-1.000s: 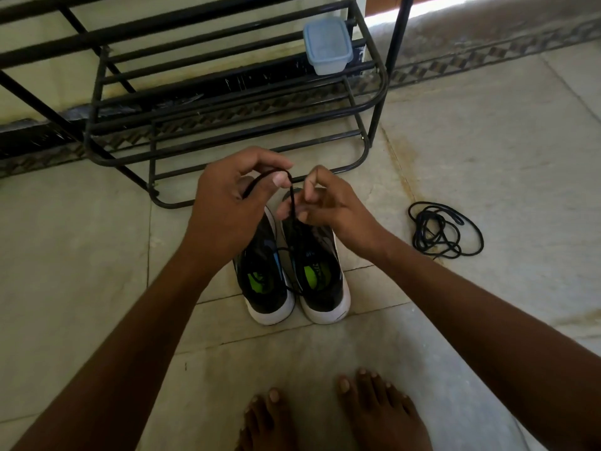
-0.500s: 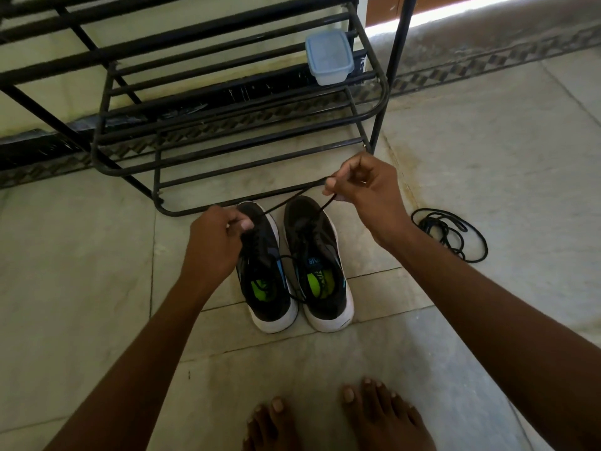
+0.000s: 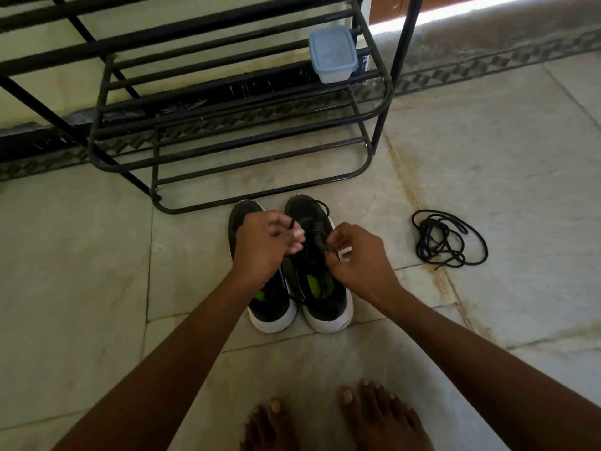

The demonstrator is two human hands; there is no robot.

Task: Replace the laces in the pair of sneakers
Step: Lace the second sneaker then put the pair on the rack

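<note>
**On the floor by the shoe rack: lacing the right-side sneaker**

On the tiled floor (image 3: 97, 271), two black sneakers with white soles stand side by side, toes toward the black metal shoe rack (image 3: 227, 125). Left hand (image 3: 263, 247) hovers over the left sneaker (image 3: 276, 307), fingers curled, pinching one end of the black lace (image 3: 320, 209). Right hand (image 3: 361, 258) sits over the right sneaker (image 3: 328, 307), fingertips pinching the lace at the eyelet area; exact eyelet not readable. A lace loop arcs over that sneaker's toe. A second black lace (image 3: 448, 239) lies in a loose tangle on the floor, well apart to the right of the pair. A lidded plastic container (image 3: 333, 55) sits on a rack shelf. Bare feet (image 3: 331, 421) at bottom edge, near the heels.
</note>
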